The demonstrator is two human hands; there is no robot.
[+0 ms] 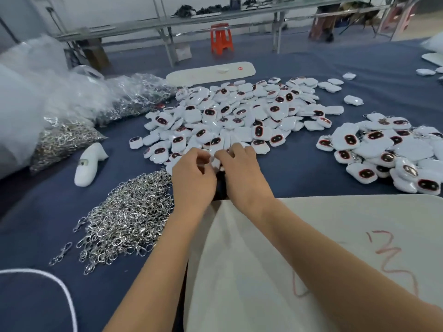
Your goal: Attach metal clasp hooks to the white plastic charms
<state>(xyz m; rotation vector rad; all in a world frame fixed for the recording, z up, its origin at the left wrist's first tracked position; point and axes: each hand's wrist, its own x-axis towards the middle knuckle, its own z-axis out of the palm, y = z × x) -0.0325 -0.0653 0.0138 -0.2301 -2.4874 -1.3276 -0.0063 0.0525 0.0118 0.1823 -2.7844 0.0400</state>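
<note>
Nearest lies a cream board (pixel 311 271) on the table (pixel 36 224), both forearms crossing it. Left hand (pixel 193 174) and right hand (pixel 239 168) meet, fingers curled, pinching a white charm (pixel 215 161) between them; whether a clasp is also held I cannot tell. Loose clasp hooks (pixel 124 216) sit just left of the left hand. Beyond the fingertips spreads the charm heap (pixel 239 111).

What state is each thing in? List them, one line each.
left hand: fingers curled, pinching something small; unclear what.
right hand: fingers curled on a white charm.
loose clasp hooks: heaped on the cloth, unbagged.
central charm pile: spread out, no hooks visible.
right charm pile: heaped, metal showing between charms.
bags of hooks: lying on the table.
</note>
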